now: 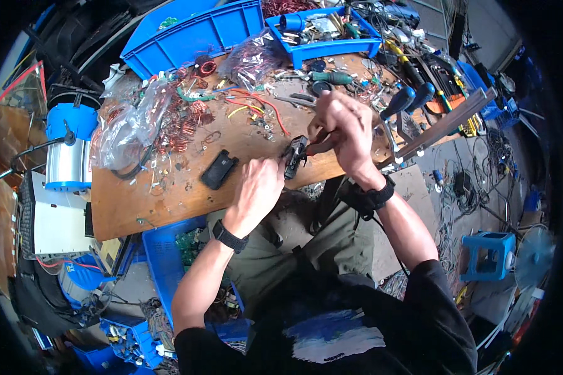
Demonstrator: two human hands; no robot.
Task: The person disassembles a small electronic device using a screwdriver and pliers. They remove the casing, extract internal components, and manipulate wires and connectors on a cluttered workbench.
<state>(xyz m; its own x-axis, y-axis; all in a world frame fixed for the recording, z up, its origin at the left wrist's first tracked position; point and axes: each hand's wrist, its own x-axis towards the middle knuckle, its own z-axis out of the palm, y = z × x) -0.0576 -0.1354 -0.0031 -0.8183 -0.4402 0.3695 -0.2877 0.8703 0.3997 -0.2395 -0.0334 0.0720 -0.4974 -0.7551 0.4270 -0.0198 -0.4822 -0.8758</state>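
My left hand (256, 187) is closed on a small black device (295, 156) with an open, uneven inner side, held at the front edge of the wooden table. Just right of it, my right hand (350, 128) is curled into a fist above the table edge. Something dark and reddish pokes out below its fingers toward the device, but its kind is mostly hidden by the hand. A flat black rectangular cover (219, 170) lies on the table left of my left hand.
Copper wire scraps (184, 112) and clear plastic bags (131, 131) cover the table's left. Red and yellow wires (256, 103) lie mid-table. Blue bins (194, 37) stand at the back. A green-handled screwdriver (331, 77) and a clamp (444, 125) with blue handles are on the right.
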